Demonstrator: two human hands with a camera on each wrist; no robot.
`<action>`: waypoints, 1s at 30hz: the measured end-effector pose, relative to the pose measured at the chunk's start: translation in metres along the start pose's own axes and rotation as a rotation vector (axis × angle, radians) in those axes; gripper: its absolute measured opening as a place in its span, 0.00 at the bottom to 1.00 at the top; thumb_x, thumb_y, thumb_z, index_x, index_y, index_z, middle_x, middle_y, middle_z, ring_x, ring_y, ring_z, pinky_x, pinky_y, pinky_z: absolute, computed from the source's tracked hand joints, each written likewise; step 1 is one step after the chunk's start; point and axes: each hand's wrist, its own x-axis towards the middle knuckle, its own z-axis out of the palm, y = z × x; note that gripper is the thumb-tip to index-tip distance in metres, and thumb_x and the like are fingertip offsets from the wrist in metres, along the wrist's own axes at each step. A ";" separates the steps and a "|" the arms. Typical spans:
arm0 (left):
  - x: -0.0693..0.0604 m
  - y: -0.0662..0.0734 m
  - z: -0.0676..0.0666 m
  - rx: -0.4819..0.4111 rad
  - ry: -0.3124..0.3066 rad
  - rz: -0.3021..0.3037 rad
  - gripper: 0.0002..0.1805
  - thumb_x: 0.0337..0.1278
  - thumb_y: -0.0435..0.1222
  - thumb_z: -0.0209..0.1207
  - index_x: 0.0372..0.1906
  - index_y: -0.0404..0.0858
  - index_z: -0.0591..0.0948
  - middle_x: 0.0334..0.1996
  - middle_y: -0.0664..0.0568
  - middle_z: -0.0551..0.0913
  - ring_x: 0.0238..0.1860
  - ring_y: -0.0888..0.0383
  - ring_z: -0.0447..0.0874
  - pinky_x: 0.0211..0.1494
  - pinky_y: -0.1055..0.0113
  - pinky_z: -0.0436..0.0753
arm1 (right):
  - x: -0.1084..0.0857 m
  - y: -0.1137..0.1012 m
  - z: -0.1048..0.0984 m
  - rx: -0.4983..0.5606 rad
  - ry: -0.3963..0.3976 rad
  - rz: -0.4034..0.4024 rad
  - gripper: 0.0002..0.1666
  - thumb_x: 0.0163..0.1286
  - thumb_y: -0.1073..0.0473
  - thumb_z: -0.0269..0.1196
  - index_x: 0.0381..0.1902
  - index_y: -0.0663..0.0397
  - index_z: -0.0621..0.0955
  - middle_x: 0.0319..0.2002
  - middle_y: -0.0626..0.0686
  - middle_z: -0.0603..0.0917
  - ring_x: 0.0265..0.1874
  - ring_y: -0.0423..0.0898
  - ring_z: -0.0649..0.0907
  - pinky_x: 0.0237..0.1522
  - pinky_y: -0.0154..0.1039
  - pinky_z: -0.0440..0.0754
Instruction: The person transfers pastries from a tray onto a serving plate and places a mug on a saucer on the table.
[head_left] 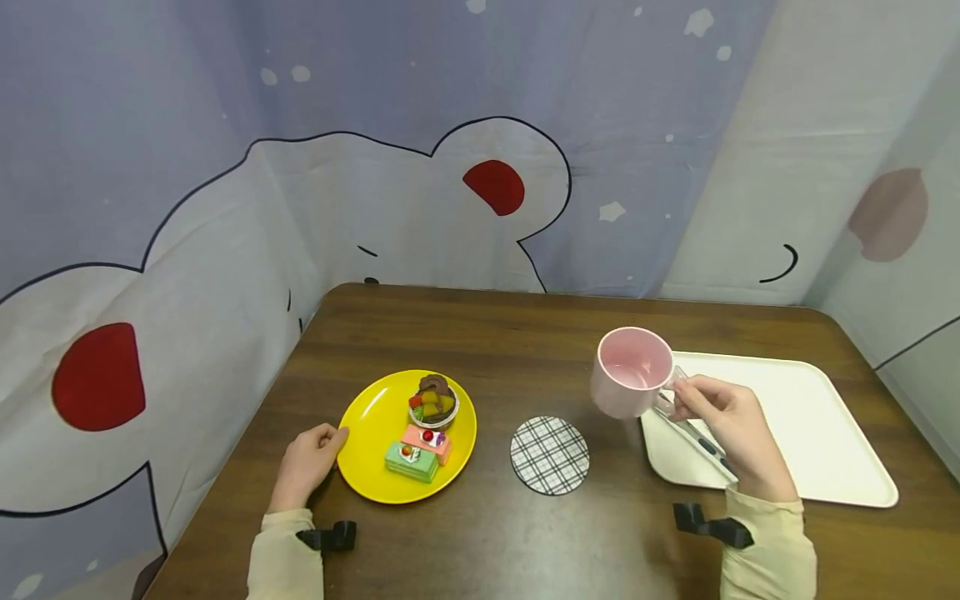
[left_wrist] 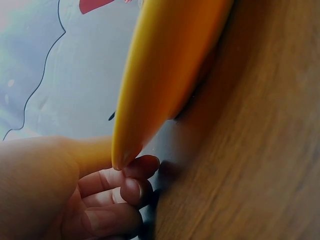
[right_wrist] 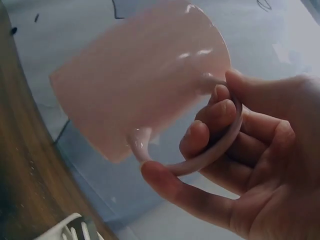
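Note:
My left hand (head_left: 303, 465) pinches the left rim of a yellow plate (head_left: 366, 433); in the left wrist view the plate's edge (left_wrist: 150, 75) lies between thumb and curled fingers. On the plate sit a toy fruit tart (head_left: 433, 403), a pink cake slice (head_left: 442, 450) and a green cake slice (head_left: 411, 463). My right hand (head_left: 738, 425) holds a pink mug (head_left: 621, 392) by its handle, fingers through the loop, as the right wrist view shows. The mug is upright, raised above the table, between a round plaid coaster (head_left: 550, 456) and a white tray (head_left: 795, 425).
A utensil with a dark-marked handle (head_left: 708, 446) lies at the tray's left side, partly hidden by the right hand; fork-like tines (right_wrist: 77, 232) show in the right wrist view. The wooden table (head_left: 450, 333) ends at a patterned curtain (head_left: 390, 208) behind and beside it.

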 end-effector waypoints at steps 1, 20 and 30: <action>0.000 0.000 0.000 -0.001 0.000 -0.002 0.18 0.69 0.45 0.50 0.39 0.33 0.78 0.21 0.52 0.70 0.29 0.56 0.70 0.34 0.66 0.65 | 0.001 -0.001 0.004 -0.019 -0.023 -0.007 0.10 0.71 0.63 0.58 0.31 0.49 0.85 0.23 0.38 0.83 0.24 0.34 0.84 0.34 0.27 0.81; 0.001 0.002 -0.002 0.011 0.001 0.002 0.19 0.69 0.46 0.50 0.38 0.32 0.78 0.21 0.52 0.71 0.28 0.56 0.69 0.33 0.66 0.64 | 0.016 0.008 0.060 -0.163 -0.351 -0.126 0.10 0.69 0.62 0.60 0.29 0.61 0.83 0.21 0.48 0.81 0.23 0.36 0.80 0.33 0.33 0.79; 0.000 0.002 -0.001 0.007 -0.004 -0.004 0.17 0.69 0.45 0.49 0.37 0.33 0.78 0.20 0.52 0.72 0.26 0.56 0.70 0.33 0.66 0.65 | 0.021 0.021 0.066 -0.188 -0.436 -0.113 0.12 0.68 0.61 0.61 0.27 0.62 0.82 0.19 0.52 0.80 0.22 0.36 0.79 0.31 0.32 0.77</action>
